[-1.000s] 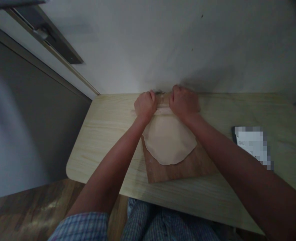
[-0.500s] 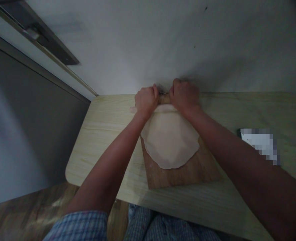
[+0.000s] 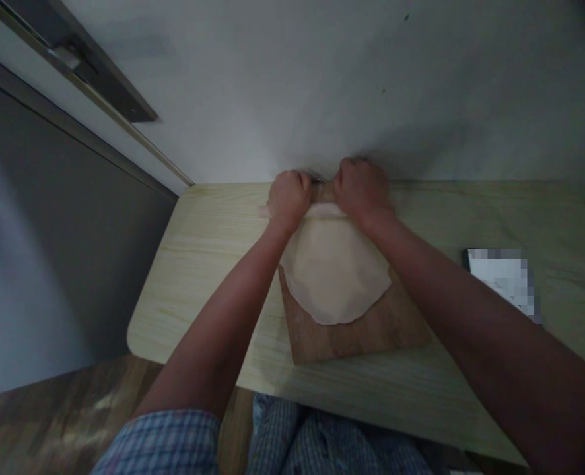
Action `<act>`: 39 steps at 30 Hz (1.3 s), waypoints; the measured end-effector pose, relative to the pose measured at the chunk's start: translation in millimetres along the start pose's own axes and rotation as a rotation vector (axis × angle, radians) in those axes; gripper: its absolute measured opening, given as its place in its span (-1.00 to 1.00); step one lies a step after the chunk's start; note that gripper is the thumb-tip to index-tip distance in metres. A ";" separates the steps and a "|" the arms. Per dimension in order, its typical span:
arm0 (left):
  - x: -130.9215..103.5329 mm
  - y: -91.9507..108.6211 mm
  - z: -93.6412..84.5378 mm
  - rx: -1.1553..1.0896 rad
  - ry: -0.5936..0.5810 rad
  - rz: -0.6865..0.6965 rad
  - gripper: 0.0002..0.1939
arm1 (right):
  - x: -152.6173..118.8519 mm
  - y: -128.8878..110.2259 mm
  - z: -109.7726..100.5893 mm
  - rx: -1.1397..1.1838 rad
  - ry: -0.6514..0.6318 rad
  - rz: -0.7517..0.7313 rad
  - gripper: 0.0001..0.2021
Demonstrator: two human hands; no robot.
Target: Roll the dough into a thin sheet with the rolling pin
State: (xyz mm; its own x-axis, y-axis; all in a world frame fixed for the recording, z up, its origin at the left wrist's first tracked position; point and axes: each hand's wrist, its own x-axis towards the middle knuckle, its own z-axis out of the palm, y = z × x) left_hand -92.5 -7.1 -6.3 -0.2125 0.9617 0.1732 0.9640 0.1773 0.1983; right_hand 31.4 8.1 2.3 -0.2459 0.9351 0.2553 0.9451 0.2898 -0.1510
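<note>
A wide sheet of pale dough (image 3: 337, 270) lies on a wooden board (image 3: 356, 343). At the dough's far edge is a rolling pin (image 3: 263, 211), its left end sticking out past my left hand (image 3: 290, 196). That hand is closed over the pin on the left. My right hand (image 3: 362, 190) is closed over it on the right, with a short gap between the two hands. Between them a pale band of dough appears to lie along the pin. The pin's right end is hidden behind my right hand and forearm.
The board rests on a light wooden table (image 3: 193, 264) set against a white wall (image 3: 282, 86). To the right, partly behind my forearm, lies a flat pixelated item (image 3: 500, 270). A door handle plate (image 3: 109, 72) is at the upper left.
The view has shifted slightly. Both hands stay closed on the rolling pin at the dough's far edge, with hardly any visible movement relative to the board.
</note>
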 end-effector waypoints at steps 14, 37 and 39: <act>-71.2 -5.7 -4.2 0.058 0.168 0.055 -0.56 | -67.6 -11.3 -7.6 -0.030 -0.017 0.011 -0.52; -118.6 -20.0 -39.7 0.079 -0.053 0.114 -0.67 | -146.8 -13.8 -38.6 -0.111 -0.024 -0.142 -0.63; -118.6 -21.4 -40.6 0.078 -0.049 0.100 -0.69 | -146.9 -13.1 -43.4 -0.151 -0.033 -0.120 -0.65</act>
State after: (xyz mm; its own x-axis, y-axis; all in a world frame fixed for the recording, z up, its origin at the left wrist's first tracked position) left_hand -94.3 -133.5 8.1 -0.1089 0.9840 0.1409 0.9899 0.0944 0.1061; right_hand 64.5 -141.9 8.2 -0.3631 0.9027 0.2307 0.9296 0.3678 0.0239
